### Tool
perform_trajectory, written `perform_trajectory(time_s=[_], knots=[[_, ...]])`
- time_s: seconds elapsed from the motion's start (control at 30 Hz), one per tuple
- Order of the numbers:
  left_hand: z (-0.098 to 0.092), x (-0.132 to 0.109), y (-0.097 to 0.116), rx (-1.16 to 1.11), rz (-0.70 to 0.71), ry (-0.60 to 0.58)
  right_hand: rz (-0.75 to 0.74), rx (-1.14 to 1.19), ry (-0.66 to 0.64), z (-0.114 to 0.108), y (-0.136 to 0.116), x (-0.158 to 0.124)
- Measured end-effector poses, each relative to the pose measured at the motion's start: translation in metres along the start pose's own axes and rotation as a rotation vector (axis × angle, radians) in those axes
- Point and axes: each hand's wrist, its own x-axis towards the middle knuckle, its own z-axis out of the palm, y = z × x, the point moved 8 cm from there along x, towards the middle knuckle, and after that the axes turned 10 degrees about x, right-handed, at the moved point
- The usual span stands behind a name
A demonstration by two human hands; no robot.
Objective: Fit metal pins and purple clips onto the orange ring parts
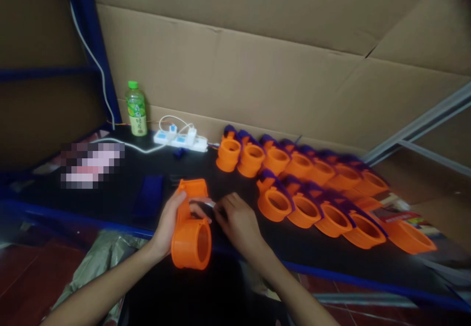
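One orange plastic housing (191, 230) is gripped by the left hand (170, 220) at the table's near edge (110, 224); the right hand (237, 220) is pinched on a small metal piece (208, 202). Judged light, rigid, best held around the ring.

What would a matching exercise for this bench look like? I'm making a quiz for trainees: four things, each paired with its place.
Things:
1. green-capped drink bottle
2. white power strip
3. single orange plastic part
4. rows of orange and purple parts

Places:
A. held in the left hand, at the near edge
B. lined up on the right of the bench
C. standing at the back left, by the cardboard wall
D. lying at the back, just right of the bottle

Pairs: 1-C, 2-D, 3-A, 4-B
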Motion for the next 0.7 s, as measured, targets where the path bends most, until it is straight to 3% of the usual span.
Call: perform_trajectory(time_s=[0.33, 0.5, 0.7], knots=[[-0.007, 0.004, -0.003, 0.027, 0.011, 0.034, 0.149, 0.315, -0.096, 0.000, 0.019, 0.012], [-0.005, 0.001, 0.000, 0.033, 0.000, 0.039, 0.219, 0.466, -0.011, -0.025, 0.021, 0.018], [0.000, -0.003, 0.005, 0.100, 0.028, 0.010, 0.315, 0.749, -0.043, -0.050, 0.009, 0.022]])
